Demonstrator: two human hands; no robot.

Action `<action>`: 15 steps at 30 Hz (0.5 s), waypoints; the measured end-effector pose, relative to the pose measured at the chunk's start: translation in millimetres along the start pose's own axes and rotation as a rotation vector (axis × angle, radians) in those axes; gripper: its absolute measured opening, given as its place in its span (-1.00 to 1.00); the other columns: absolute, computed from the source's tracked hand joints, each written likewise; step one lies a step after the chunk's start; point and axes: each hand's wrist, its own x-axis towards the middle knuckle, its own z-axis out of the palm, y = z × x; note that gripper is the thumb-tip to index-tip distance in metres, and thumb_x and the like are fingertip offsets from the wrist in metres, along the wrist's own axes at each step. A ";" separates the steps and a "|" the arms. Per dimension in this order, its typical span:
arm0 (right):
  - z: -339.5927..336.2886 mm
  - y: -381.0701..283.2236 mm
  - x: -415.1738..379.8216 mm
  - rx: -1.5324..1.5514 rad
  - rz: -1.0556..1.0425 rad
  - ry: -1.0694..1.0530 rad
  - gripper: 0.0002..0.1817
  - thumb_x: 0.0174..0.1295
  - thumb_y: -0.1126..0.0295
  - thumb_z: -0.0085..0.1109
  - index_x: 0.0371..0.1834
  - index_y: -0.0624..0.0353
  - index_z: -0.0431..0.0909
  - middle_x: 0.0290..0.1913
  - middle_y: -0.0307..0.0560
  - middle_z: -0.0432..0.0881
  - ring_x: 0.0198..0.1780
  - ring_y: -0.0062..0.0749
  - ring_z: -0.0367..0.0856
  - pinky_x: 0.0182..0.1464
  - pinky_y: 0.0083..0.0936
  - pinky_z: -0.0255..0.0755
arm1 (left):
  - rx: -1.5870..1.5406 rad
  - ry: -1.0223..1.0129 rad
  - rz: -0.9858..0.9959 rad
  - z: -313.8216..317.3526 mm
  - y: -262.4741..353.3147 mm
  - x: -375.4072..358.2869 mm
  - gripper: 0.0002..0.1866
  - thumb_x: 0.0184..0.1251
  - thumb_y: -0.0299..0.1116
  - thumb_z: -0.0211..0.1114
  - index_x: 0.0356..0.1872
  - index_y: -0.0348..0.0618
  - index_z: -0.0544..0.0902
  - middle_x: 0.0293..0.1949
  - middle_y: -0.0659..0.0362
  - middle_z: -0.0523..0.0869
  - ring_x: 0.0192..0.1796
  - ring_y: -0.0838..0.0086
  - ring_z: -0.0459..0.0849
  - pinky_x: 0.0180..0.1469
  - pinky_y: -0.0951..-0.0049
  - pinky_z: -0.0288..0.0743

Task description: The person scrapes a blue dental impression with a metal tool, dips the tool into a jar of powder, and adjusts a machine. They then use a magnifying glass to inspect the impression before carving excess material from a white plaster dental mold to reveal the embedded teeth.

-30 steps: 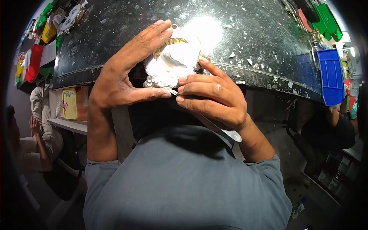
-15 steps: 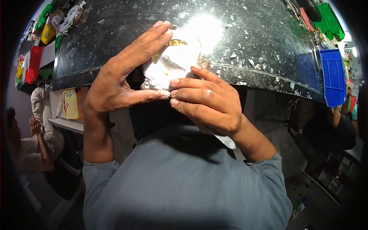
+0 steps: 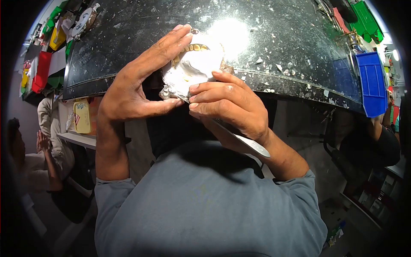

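Note:
A white plaster dental model (image 3: 188,70) with a curved row of yellowish teeth (image 3: 197,47) is at the near edge of the black table. My left hand (image 3: 141,81) grips it from the left, fingers along the far side and thumb at the near side. Metal parts (image 3: 165,91) show at its near left corner. My right hand (image 3: 235,103) is closed around a thin metal tool (image 3: 252,144), whose flat blade end sticks out below the palm. The tool's other end is at the model's near edge, mostly hidden by my fingertips.
White specks and chips cover the black table (image 3: 141,43). At the right stand a blue bin (image 3: 371,83) and a green bin (image 3: 367,21). Red (image 3: 42,72) and yellow bins are at the left. A seated person (image 3: 34,165) is at far left; another person's arm (image 3: 374,128) shows at right.
The tool's blade end has swung outward to the right and shows more. My right fingers have shifted slightly at the model's near edge. The view has moved slightly.

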 end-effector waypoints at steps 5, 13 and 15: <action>-1.0 6.7 4.9 -0.060 -0.077 -0.020 -0.91 0.23 0.44 0.45 -0.21 0.08 0.79 -0.14 -0.26 0.81 0.09 -0.44 0.83 0.36 -0.18 0.64 | 0.005 -0.017 0.010 1.2 -2.7 -0.4 0.15 -0.08 -0.46 0.54 0.69 -0.36 0.22 0.71 -0.22 0.21 0.77 0.06 0.12 0.73 0.15 -0.09; 9.7 12.6 3.0 -0.124 -0.181 0.025 -0.90 0.23 0.41 0.47 -0.22 0.11 0.81 -0.12 -0.20 0.81 0.07 -0.38 0.83 0.37 -0.16 0.65 | -0.370 0.095 -0.041 10.0 -2.5 -1.2 0.47 -0.10 -0.58 0.57 0.77 -0.14 -0.35 0.71 -0.27 0.14 0.75 0.06 0.14 0.70 0.16 0.13; 7.9 10.8 6.1 -0.080 -0.163 0.054 -0.90 0.20 0.42 0.50 -0.23 0.10 0.81 -0.12 -0.20 0.81 0.06 -0.38 0.83 0.35 -0.15 0.65 | -0.387 0.175 -0.034 17.3 0.2 0.4 0.47 -0.10 -0.58 0.57 0.78 -0.14 -0.35 0.72 -0.26 0.11 0.76 0.06 0.13 0.69 0.14 0.14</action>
